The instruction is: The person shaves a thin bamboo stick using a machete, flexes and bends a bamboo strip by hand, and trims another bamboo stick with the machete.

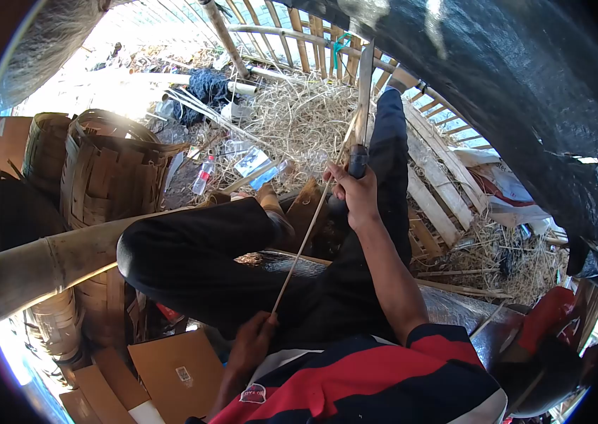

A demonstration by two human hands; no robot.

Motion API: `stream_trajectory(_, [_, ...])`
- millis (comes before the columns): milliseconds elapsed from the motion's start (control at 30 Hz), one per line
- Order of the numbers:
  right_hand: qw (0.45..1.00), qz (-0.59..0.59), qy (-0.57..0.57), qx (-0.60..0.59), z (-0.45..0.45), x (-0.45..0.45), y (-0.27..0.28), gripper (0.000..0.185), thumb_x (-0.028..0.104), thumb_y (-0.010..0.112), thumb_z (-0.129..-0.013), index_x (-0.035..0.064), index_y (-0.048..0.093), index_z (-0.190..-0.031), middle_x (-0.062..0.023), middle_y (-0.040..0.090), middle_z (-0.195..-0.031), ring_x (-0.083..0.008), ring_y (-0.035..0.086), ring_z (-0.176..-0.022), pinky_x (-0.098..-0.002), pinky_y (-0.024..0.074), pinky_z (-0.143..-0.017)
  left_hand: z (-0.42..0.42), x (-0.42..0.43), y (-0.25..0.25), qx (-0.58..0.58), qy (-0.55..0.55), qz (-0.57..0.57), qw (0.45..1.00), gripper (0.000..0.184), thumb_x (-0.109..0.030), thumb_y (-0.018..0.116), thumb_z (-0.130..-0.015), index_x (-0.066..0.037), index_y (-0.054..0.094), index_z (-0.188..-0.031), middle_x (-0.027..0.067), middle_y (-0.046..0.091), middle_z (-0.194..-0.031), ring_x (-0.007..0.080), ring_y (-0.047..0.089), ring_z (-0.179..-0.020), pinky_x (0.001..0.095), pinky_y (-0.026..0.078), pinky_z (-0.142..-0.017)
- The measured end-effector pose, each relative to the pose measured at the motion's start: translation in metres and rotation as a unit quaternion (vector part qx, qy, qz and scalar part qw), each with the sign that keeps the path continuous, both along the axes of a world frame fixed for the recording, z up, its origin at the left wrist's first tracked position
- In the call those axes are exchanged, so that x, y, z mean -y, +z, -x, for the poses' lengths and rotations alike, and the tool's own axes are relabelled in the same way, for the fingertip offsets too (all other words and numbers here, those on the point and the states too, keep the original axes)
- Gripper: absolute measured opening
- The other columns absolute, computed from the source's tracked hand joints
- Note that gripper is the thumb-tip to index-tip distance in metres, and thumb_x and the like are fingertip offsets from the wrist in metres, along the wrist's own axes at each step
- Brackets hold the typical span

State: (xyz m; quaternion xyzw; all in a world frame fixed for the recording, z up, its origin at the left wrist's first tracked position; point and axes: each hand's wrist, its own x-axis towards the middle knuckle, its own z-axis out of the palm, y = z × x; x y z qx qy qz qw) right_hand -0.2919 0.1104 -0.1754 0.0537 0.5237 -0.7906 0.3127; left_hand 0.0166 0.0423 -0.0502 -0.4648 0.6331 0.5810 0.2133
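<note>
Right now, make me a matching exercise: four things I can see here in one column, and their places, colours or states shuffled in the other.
1. Knife
2. Thin strip
3. Woven baskets
4. Small bottle

A. Lower end in the left hand
B. Clear, with a red band
C. Dark handle in the grip of the right hand
D. At the left of the view

Pairs: 1-C, 2-A, 3-D, 4-B

The lone head-worn camera looks forward and steeply down from close above the lap (306, 293), shirt (384, 374) near six o'clock, shavings (295, 113) farther off at twelve.
</note>
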Motion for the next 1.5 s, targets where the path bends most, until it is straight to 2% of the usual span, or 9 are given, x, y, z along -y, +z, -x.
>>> stream_trajectory(267, [0.998,-0.003,0.054,0.013,-0.059,-0.003,0.03,0.025,0.012,0.073,-0.087,0.0081,0.048,-0.086,-0.0118,0.065,-0.072,-0.0062,0.044,-0.043,-0.0211,0.0342,-0.042,0.062,0.008,-0.018,-0.1,0.003,-0.037,0.994,0.023,-0.023,0.048,-0.103,-0.003,0.057,-0.097,-0.0026,0.049,-0.078,0.0056,0.043,-0.075,0.0235,0.039,-0.065])
stream_trajectory(333, [0.998,-0.01,0.062,0.014,-0.073,-0.009,0.038,0.024,0.011,0.072,-0.088,0.0081,0.048,-0.087,-0.0111,0.065,-0.071,-0.006,0.044,-0.043,-0.0211,0.0338,-0.041,0.075,0.009,-0.019,-0.16,0.013,-0.037,0.986,0.025,-0.028,0.047,-0.104,-0.007,0.056,-0.094,-0.0071,0.043,-0.07,0.0004,0.037,-0.059,0.0185,0.031,-0.05])
stream_trajectory(533, [0.992,-0.043,0.089,-0.072,-0.091,-0.052,0.023,0.018,0.009,0.067,-0.091,0.0081,0.049,-0.088,-0.0055,0.061,-0.065,-0.0055,0.045,-0.043,-0.0213,0.0355,-0.041,0.084,0.025,-0.017,-0.181,0.133,-0.123,0.967,0.025,-0.03,0.045,-0.105,-0.007,0.054,-0.1,-0.0078,0.037,-0.07,0.0001,0.031,-0.056,0.0176,0.027,-0.048])
stream_trajectory(633, [0.959,-0.019,0.176,-0.222,-0.082,-0.061,0.027,0.02,0.011,0.074,-0.085,0.006,0.055,-0.089,-0.0028,0.063,-0.065,-0.0066,0.055,-0.052,-0.0245,0.0415,-0.048,0.091,0.028,-0.012,-0.181,0.146,-0.128,0.964,0.023,-0.029,0.044,-0.105,-0.007,0.053,-0.103,-0.0076,0.036,-0.07,0.0,0.03,-0.055,0.0175,0.025,-0.047])
stream_trajectory(700, [0.892,-0.064,0.317,-0.317,-0.072,-0.06,0.042,0.025,0.01,0.078,-0.076,0.0065,0.058,-0.09,-0.0054,0.062,-0.062,-0.0153,0.063,-0.055,-0.0315,0.0467,-0.053,0.094,0.025,-0.01,-0.186,0.143,-0.124,0.964,0.022,-0.027,0.044,-0.105,-0.007,0.053,-0.103,-0.0074,0.036,-0.07,-0.0001,0.03,-0.055,0.0175,0.025,-0.047])
stream_trajectory(900, [0.757,-0.177,0.362,-0.514,-0.078,-0.056,0.035,0.03,0.02,0.077,-0.064,0.0098,0.061,-0.087,-0.0119,0.061,-0.062,-0.0327,0.064,-0.06,-0.0398,0.0498,-0.054,0.087,0.015,-0.022,-0.193,0.145,-0.012,0.97,0.016,-0.017,0.045,-0.104,-0.006,0.055,-0.11,-0.0062,0.042,-0.071,0.0,0.034,-0.056,0.0182,0.028,-0.047])
stream_trajectory(933, [0.757,-0.177,0.363,-0.513,-0.079,-0.056,0.036,0.03,0.02,0.077,-0.064,0.0098,0.061,-0.087,-0.0119,0.061,-0.062,-0.0327,0.064,-0.06,-0.0398,0.0498,-0.054,0.088,0.014,-0.015,-0.199,0.17,-0.02,0.965,0.015,-0.008,0.049,-0.1,0.0,0.057,-0.11,-0.0007,0.053,-0.08,0.0031,0.045,-0.069,0.0207,0.037,-0.059])
stream_trajectory(1133, [0.745,-0.205,0.372,-0.514,-0.073,-0.053,0.036,0.031,0.024,0.076,-0.063,0.0102,0.061,-0.086,-0.0096,0.062,-0.062,-0.0313,0.064,-0.059,-0.0418,0.0504,-0.058,0.083,0.018,-0.016,-0.19,0.06,0.032,0.979,0.013,-0.004,0.049,-0.097,0.003,0.059,-0.099,0.0012,0.055,-0.081,0.0066,0.045,-0.072,0.024,0.038,-0.062])
stream_trajectory(1500, [0.644,-0.232,0.35,-0.639,-0.046,-0.059,0.039,0.034,0.03,0.076,-0.062,0.0135,0.061,-0.087,-0.0026,0.06,-0.061,-0.0233,0.064,-0.059,-0.036,0.0491,-0.058,0.081,0.023,-0.003,-0.129,0.131,-0.074,0.98,0.018,-0.015,0.046,-0.101,-0.003,0.059,-0.097,-0.0058,0.044,-0.07,0.0013,0.037,-0.058,0.0203,0.03,-0.049])
